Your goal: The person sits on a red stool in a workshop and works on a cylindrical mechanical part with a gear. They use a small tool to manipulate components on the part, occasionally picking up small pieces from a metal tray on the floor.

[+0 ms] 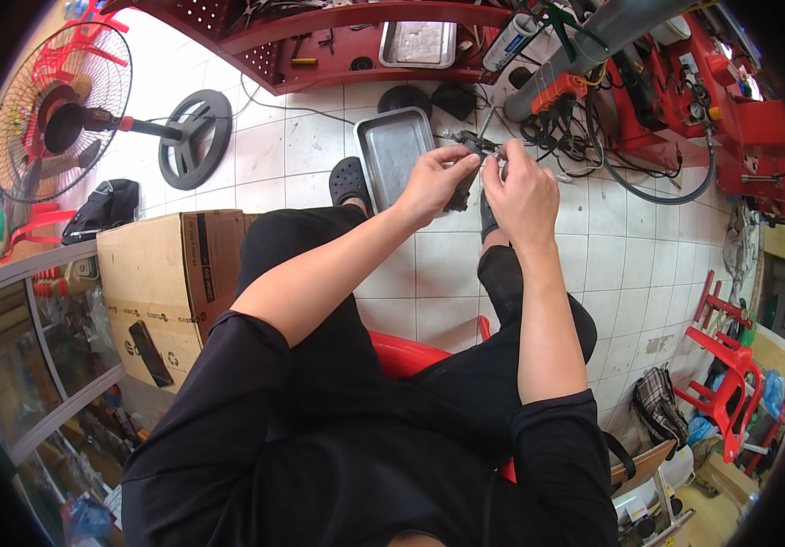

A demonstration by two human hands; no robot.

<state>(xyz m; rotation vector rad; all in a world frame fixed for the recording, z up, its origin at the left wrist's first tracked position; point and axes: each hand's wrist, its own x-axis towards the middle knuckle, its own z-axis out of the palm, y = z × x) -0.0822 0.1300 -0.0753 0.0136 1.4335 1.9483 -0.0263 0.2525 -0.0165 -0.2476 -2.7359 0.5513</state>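
Over the floor between my feet, both hands are close together at a dark, greasy metal part of irregular shape. My left hand is closed, its thumb and fingers gripping this part from the left side. My right hand is closed as well, with thumb and fingertips pinched at the part's upper right end. Whatever sits between those fingertips is too small to tell. Just left of and beneath the hands, a shallow grey metal tray lies on the tiles.
A standing fan with a round base is at the far left. Near my left knee stands a cardboard box with a phone on it. A red workbench spans the back; cables and red machinery fill the right.
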